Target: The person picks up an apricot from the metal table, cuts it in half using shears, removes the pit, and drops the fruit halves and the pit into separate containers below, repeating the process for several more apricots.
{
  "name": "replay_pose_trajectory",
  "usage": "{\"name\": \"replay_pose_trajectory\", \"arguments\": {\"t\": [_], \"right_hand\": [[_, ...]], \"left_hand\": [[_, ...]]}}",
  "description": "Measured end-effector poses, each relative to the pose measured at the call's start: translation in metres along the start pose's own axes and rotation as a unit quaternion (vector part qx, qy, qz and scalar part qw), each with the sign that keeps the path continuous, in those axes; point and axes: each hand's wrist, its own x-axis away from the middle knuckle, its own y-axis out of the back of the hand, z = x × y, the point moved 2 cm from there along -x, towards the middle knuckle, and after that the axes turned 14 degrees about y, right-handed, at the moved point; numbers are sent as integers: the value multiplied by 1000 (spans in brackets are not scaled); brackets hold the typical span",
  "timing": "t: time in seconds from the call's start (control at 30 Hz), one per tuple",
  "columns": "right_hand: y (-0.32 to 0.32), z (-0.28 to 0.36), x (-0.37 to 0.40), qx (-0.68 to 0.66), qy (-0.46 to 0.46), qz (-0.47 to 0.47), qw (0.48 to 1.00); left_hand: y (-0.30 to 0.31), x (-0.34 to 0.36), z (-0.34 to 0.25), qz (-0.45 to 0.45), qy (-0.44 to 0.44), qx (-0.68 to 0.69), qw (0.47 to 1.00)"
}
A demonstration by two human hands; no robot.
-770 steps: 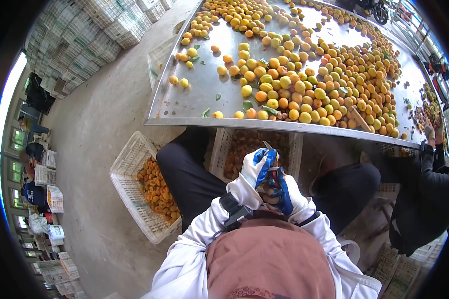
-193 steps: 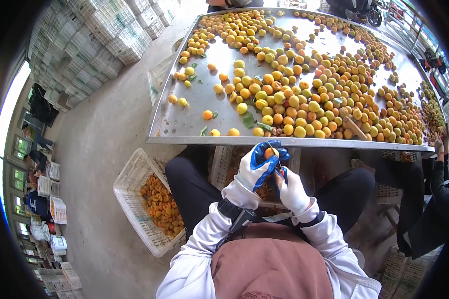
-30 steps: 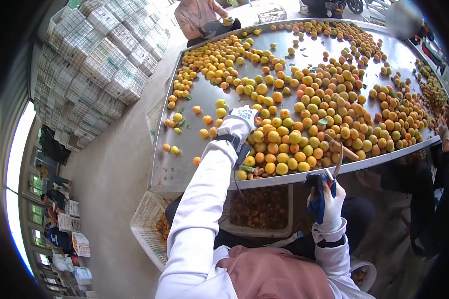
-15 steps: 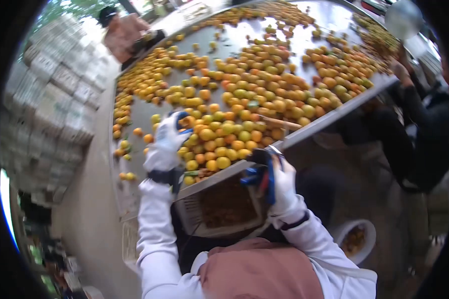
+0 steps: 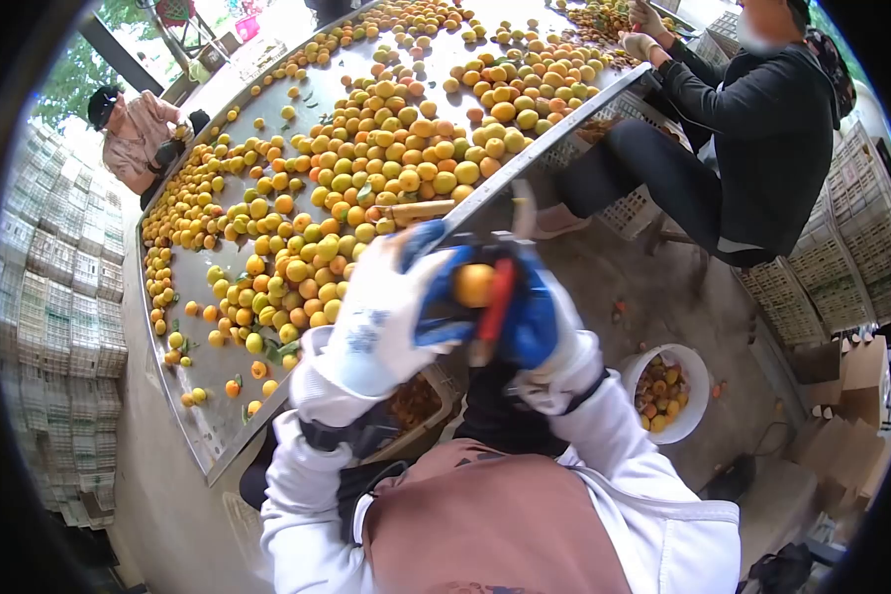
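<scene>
In front of my chest, my left hand (image 5: pixel 391 307), in a white and blue glove, is closed around a yellow-orange apricot (image 5: pixel 474 285). My right hand (image 5: pixel 540 317), gloved the same way, is right beside it and grips a hand tool with a red part (image 5: pixel 495 309) and black parts, its exact kind blurred. The red part overlaps the apricot's right side in this view. Beyond both hands, a heap of apricots (image 5: pixel 386 148) covers much of a metal table (image 5: pixel 203 381). A wooden stick (image 5: pixel 416 210) lies on the heap near the table's edge.
Below the table sits a crate (image 5: pixel 436 396) with dark scraps. A white bucket (image 5: pixel 698 421) of fruit stands on the floor at right. One person (image 5: pixel 752 139) sits at the right side, another person (image 5: pixel 139 139) at the far left. Stacked crates (image 5: pixel 59 327) line the left.
My left hand has come back from the heap on the table, bringing an apricot to my right hand and the tool. The camera view has turned to the right.
</scene>
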Motion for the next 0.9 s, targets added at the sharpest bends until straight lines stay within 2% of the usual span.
{"name": "replay_pose_trajectory", "arguments": {"t": [0.03,0.07,0.1,0.13,0.17,0.27,0.33,0.37,0.4,0.43,0.5,0.53,0.6,0.63,0.67,0.7,0.73,0.77,0.8,0.87,0.9], "right_hand": [[8,24,-2,-160,-55,-47,984],[34,41,4,-8,-33,-10,999],[51,53,11,-56,-75,-72,993],[74,70,20,-228,-155,-164,947],[105,81,38,-190,-160,-194,949],[184,120,102,91,-166,-286,939],[238,139,148,239,-210,-255,913],[271,143,178,307,-240,-278,878],[326,137,221,354,-279,-333,828],[450,129,313,570,-323,-151,740],[427,127,318,637,-289,-163,696],[425,115,313,634,-287,-156,701],[407,92,287,536,-277,-230,763],[383,81,256,522,-274,-188,786],[383,63,236,598,-188,-101,772],[296,71,172,575,-198,-91,788],[291,50,148,452,-173,-131,865],[240,45,106,376,-145,-144,904],[169,46,63,299,-116,-155,934],[77,48,5,200,-125,-91,967],[23,51,-19,139,-115,-75,981]], "left_hand": [[-3,-3,-13,2,-14,47,999],[-7,-3,-22,8,-29,62,998],[-10,-1,-27,14,-41,74,996],[-14,4,-28,18,-44,69,997],[-21,9,-24,21,-47,65,997],[-36,33,12,26,-9,57,998],[-32,55,38,32,42,58,997],[-25,67,50,39,71,51,995],[-22,80,64,8,92,51,994],[-10,100,89,41,189,62,979],[4,121,115,-2,225,48,973],[12,130,130,-17,244,47,969],[20,150,166,-77,257,19,963],[28,154,178,-80,299,14,951],[36,157,187,-107,303,12,947],[43,158,193,-133,307,10,942],[49,156,200,-132,343,31,930],[47,151,215,-134,364,-40,921],[51,139,218,-131,351,-43,926],[51,101,226,-118,314,-80,939],[48,78,229,-107,297,-49,947]]}}
